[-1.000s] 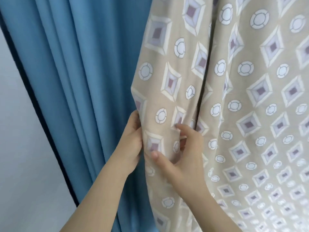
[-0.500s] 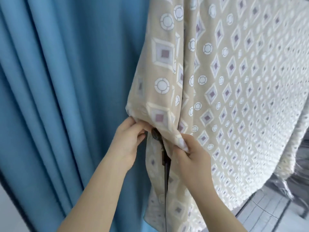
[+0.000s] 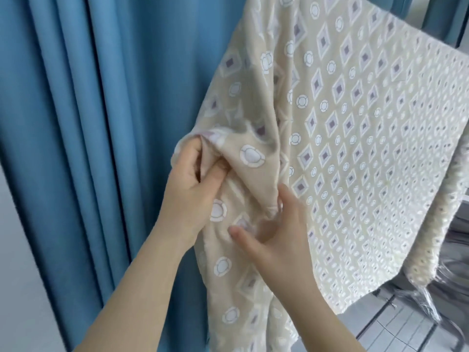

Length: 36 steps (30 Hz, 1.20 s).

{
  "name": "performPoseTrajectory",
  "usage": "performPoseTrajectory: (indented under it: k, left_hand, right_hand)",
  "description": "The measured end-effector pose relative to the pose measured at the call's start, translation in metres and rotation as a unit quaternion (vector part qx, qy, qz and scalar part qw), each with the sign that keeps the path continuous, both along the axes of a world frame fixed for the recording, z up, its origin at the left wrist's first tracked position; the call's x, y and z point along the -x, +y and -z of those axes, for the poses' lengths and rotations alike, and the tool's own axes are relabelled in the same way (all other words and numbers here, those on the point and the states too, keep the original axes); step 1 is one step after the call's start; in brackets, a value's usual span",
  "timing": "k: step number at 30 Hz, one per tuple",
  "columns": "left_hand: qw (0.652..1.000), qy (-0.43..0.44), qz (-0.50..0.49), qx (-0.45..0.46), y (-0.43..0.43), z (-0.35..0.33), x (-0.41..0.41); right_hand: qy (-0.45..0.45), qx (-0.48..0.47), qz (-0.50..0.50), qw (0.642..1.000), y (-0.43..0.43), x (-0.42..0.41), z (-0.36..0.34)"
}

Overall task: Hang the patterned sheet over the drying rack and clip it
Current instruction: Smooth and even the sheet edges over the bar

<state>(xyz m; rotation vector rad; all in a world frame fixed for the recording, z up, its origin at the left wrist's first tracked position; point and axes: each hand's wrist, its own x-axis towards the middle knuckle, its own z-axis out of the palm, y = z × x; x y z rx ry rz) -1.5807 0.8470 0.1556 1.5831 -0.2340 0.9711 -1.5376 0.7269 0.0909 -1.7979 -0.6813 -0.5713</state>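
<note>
Two hands at the near left edge of a patterned sheet (image 3: pixel 355 148), draped up and away to the far right (its long run). Nearer that edge, left hand (image 3: pixel 189 189) clenched round a bunched fold; right hand (image 3: pixel 276 240) open-fingered, flat against cloth just below.

We see the sheet (image 3: pixel 355 148) in pale beige, printed with rows of white-bordered diamonds that have lilac-grey faces and small dark purple centres, and white rings outlined in grey between them. Left of the sheet hangs a curtain (image 3: pixel 88 123) of plain mid blue, darker in its folds. Further left of the sheet is a pale grey-white wall (image 3: pixel 15 275). Below the sheet's right corner the floor (image 3: pixel 396 329) shows light grey tiles with darker joints
</note>
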Motion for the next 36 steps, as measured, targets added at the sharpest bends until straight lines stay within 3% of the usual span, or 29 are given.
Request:
performPoseTrajectory:
  k: [4,7,9,12,14,17,19,21,25,31,34,36]
  left_hand:
    - [0.972,0.139,0.182,-0.058,-0.001,-0.003,0.014]
    - [0.990,0.093,0.073,-0.075,0.003,-0.004,0.012]
    - [0.987,0.076,0.029,-0.135,0.008,-0.008,0.011]
    - [0.971,0.063,0.118,-0.199,0.013,-0.013,0.015]
    - [0.974,0.002,0.020,-0.224,0.019,-0.011,0.012]
    - [0.941,-0.078,-0.278,-0.177,0.031,0.002,-0.011]
    - [0.896,-0.042,-0.426,-0.120,0.039,0.006,-0.028]
    - [0.862,0.011,-0.487,-0.141,0.047,0.003,-0.039]
    - [0.921,0.086,-0.348,-0.153,0.056,-0.027,-0.036]
    - [0.974,-0.137,-0.170,-0.058,0.036,-0.108,0.017]
    - [0.971,-0.199,-0.103,-0.079,0.030,-0.135,0.051]
    - [0.959,-0.140,-0.174,-0.176,0.033,-0.137,0.058]
  right_hand:
    - [-0.059,-0.062,0.011,0.996,-0.005,0.009,-0.007]
    - [-0.100,-0.139,0.032,0.985,-0.011,0.017,-0.010]
    - [-0.153,-0.103,0.089,0.979,-0.003,0.020,-0.012]
    - [-0.156,0.009,0.176,0.972,0.013,0.012,-0.011]
    - [-0.104,-0.005,0.168,0.980,0.011,0.004,-0.010]
    - [-0.032,-0.067,0.131,0.989,0.000,-0.003,-0.011]
    - [-0.025,-0.089,0.127,0.988,-0.002,-0.003,-0.013]
    - [-0.029,-0.085,0.134,0.987,0.002,-0.002,-0.014]
    - [-0.097,-0.067,0.198,0.973,0.012,0.000,-0.021]
    - [-0.220,-0.108,0.129,0.961,0.032,0.025,-0.080]
    - [-0.263,-0.154,0.077,0.949,0.031,0.044,-0.107]
    - [-0.237,-0.178,0.050,0.954,0.029,0.050,-0.116]
